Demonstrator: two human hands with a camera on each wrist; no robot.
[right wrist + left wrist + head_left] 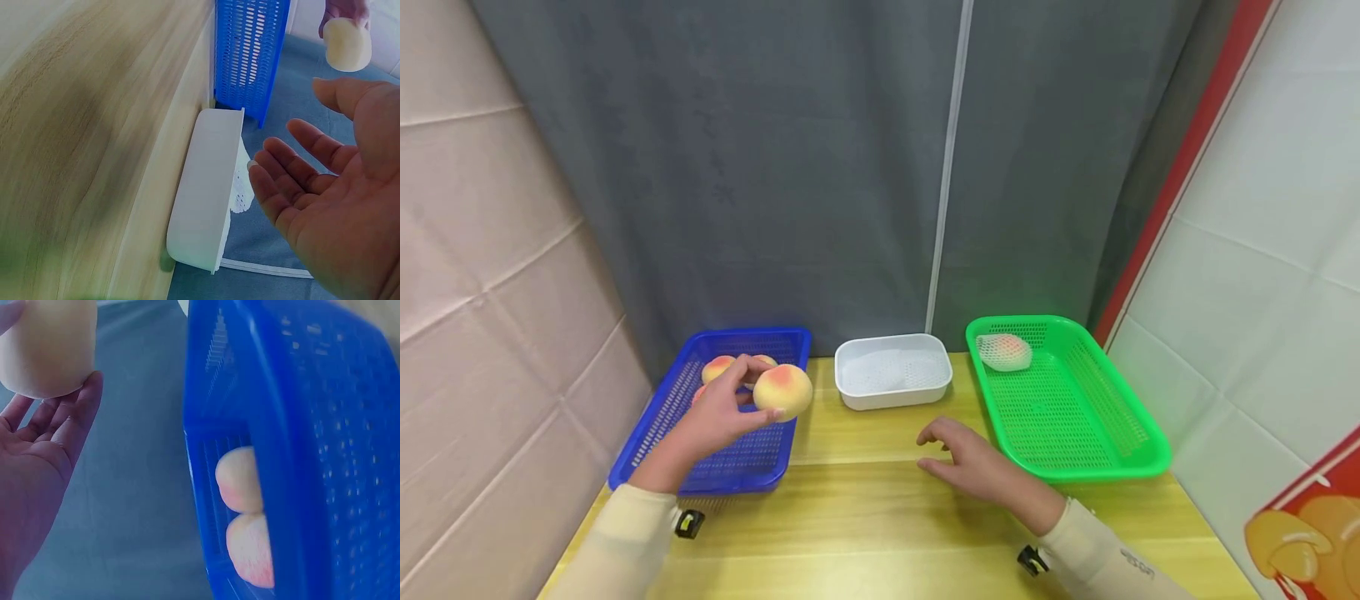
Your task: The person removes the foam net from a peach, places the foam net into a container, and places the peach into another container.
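My left hand (724,412) grips a yellow peach (783,392) with a pink blush, held up over the right side of the blue basket (778,467). In the left wrist view the fingers and thumb of that hand wrap the peach (50,350). More peaches (718,367) lie in the basket, partly hidden behind the hand. My right hand (981,467) hovers over the table, its fingers loosely bent and nothing in them. Beyond it stands a white tray (893,399) holding white foam netting (902,371). The right wrist view shows the palm and spread fingers of the right hand (337,181).
At the right is a green basket (1075,467) with one peach in a white foam net (1004,352) in its far left corner. All containers stand on a wooden table (850,517). A grey curtain (775,167) hangs behind, with pale walls at both sides.
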